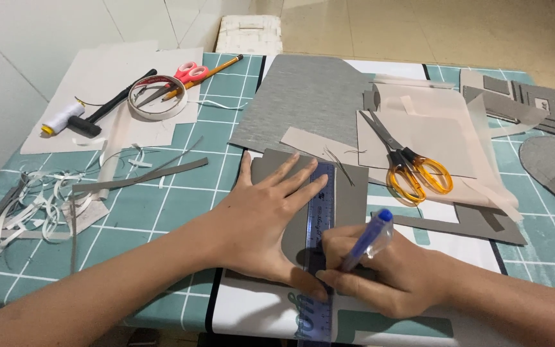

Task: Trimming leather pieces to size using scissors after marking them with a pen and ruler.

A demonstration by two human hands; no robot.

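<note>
My left hand (261, 215) lies flat, fingers spread, on a grey card piece (348, 193) and presses down a clear blue ruler (319, 257) that runs toward me. Just right of the ruler, my right hand (387, 273) grips a blue pen (367, 239), with its tip down against the ruler's edge on the grey piece. Both hands meet near the table's front edge.
Yellow-handled scissors (412, 164) lie on beige sheets (431, 128) at the right. A large grey sheet (303, 96) sits behind. At the back left are red-handled scissors (181, 77), a tape roll (157, 97), a pencil (216, 69), a thread spool (62, 119); paper offcuts (33, 205) lie at left.
</note>
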